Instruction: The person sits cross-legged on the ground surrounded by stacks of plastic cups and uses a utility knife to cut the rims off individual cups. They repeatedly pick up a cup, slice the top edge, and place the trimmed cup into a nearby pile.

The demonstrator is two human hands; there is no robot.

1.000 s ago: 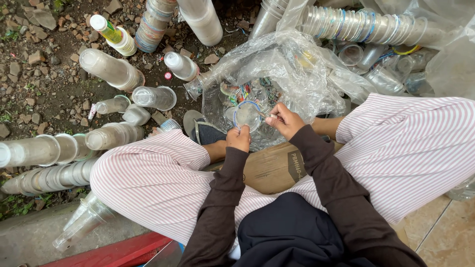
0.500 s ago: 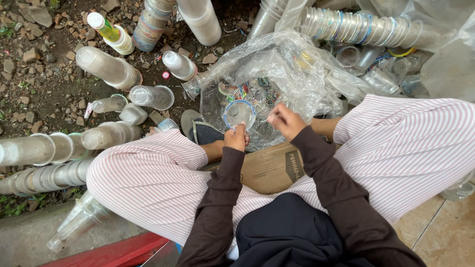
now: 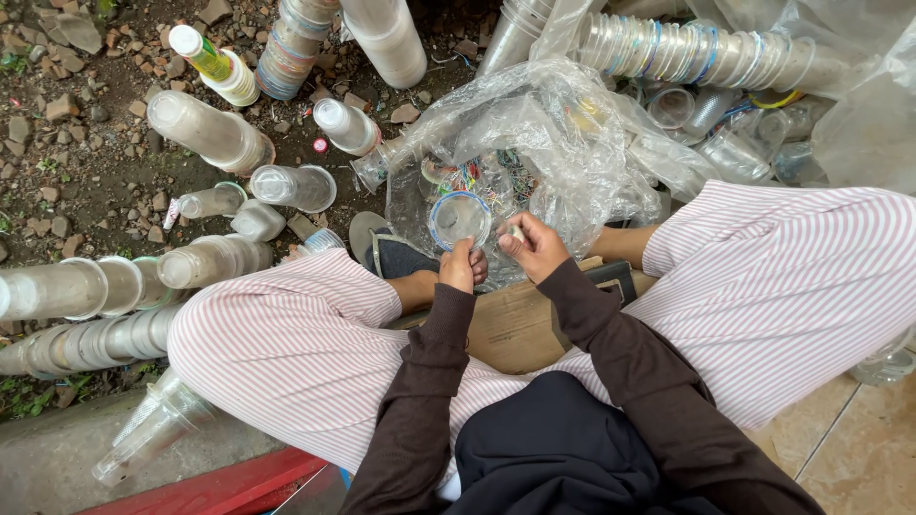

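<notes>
Gravel ground | left hand [image 3: 460,267] fingers clamp blue-rimmed clear cup [image 3: 460,219] | right hand [image 3: 534,250] fingers pinched together

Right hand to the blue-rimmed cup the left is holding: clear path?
Probably yes. The right hand sits just beside the blue-rimmed cup held by the left hand, with nothing between them. It already pinches something small, too unclear to identify, which may limit its grip.

Single head view, steep downward, close over lap, facing ground.
</notes>
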